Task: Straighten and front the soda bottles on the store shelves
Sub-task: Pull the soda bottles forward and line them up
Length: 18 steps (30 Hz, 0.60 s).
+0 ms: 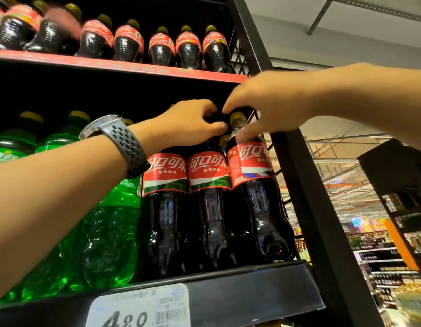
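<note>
Nearest the camera we log the black front lip of the lower shelf [252, 286]. It carries a white price tag [138, 308] with large blurred digits and a barcode. The left forearm crosses from low left towards centre, with a grey perforated-strap watch [119, 140] on the wrist.

Left hand [190, 123] — fingers curled down over the tops of the left cola bottle [164, 204] and the middle cola bottle [209, 197]. Both caps are hidden beneath it, so we cannot tell whether it grips a neck or merely rests there.

Right hand [270, 107] enters from the right. Its thumb presses on the shoulder of the right cola bottle [256, 197] just below the yellow cap, and its fingers reach behind the neck — it pinches that bottle at the top.

Position of the three cola bottles: in a row at the front edge of the lower shelf, at its right end, touching side by side, just beside the black upright post [299, 161]. The left and middle labels face us squarely. The right bottle's label is turned, with a small-print panel showing at its left edge.

Left of the colas stand green soda bottles [105, 237], partly behind the forearm, with more yellow-capped ones further back.

Above is the upper shelf [134, 67] with a red lip, holding a row of smaller cola bottles [188, 48]; the leftmost are blurred. Far right we see distant stocked store aisles [381, 251].
</note>
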{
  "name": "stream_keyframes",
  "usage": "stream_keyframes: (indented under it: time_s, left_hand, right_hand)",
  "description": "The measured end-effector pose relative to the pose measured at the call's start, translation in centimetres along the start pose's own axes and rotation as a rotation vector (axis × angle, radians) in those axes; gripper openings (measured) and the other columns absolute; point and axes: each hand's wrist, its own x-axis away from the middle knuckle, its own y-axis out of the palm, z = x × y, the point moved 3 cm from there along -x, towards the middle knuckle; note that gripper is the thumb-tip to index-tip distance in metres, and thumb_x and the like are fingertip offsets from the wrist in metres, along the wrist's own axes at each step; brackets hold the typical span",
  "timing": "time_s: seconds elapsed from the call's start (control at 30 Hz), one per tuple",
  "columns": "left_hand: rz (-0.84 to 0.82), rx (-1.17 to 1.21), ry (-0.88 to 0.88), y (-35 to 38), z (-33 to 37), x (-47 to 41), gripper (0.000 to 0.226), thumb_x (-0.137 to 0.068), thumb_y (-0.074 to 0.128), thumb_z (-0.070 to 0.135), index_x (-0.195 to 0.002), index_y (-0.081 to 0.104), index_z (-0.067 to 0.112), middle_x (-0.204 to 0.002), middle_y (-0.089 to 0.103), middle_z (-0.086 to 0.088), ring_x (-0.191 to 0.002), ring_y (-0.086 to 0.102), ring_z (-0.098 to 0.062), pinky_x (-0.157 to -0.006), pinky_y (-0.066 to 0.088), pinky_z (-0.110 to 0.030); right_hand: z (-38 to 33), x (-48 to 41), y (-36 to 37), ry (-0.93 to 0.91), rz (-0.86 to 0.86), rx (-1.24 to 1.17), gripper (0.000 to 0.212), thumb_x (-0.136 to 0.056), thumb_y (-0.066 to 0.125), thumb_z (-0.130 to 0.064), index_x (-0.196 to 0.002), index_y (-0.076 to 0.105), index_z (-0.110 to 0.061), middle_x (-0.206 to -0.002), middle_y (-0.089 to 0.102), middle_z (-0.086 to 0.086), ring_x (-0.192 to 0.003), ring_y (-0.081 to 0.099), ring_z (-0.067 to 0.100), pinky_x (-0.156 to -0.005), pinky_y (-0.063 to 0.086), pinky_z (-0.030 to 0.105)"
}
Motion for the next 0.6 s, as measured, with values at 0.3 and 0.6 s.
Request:
stream_keyframes:
  time_s: [0.3, 0.6]
  left_hand:
    - [-0.126, 0.177, 0.038, 1.6, 2.4, -1.0, 0.059, -0.063, 0.071, 0.071, -0.105, 0.065, 0.03, -0.091, 0.07, 0.011, -0.08, 0.067, -0.007, -0.073, 0.056, -0.029]
    - [-0.223, 0.202, 0.043, 1.4, 1.5, -0.9, 0.056, -0.064, 0.07, 0.069, -0.108, 0.064, 0.036, -0.091, 0.072, 0.016, -0.082, 0.068, -0.004, -0.074, 0.054, -0.027]
  right_hand:
    - [1.0, -2.4, 1.0, 0.046, -0.014, 0.321, 0.02, -0.087, 0.058, -0.019, -0.106, 0.061, -0.023, -0.093, 0.062, -0.003, -0.097, 0.054, 0.021, -0.101, 0.032, 0.042]
    - [1.2, -2.8, 1.9, 0.051, 0.058, 0.244, 0.019, -0.09, 0.058, -0.025, -0.108, 0.062, -0.022, -0.094, 0.063, -0.002, -0.097, 0.056, 0.021, -0.102, 0.029, 0.041]
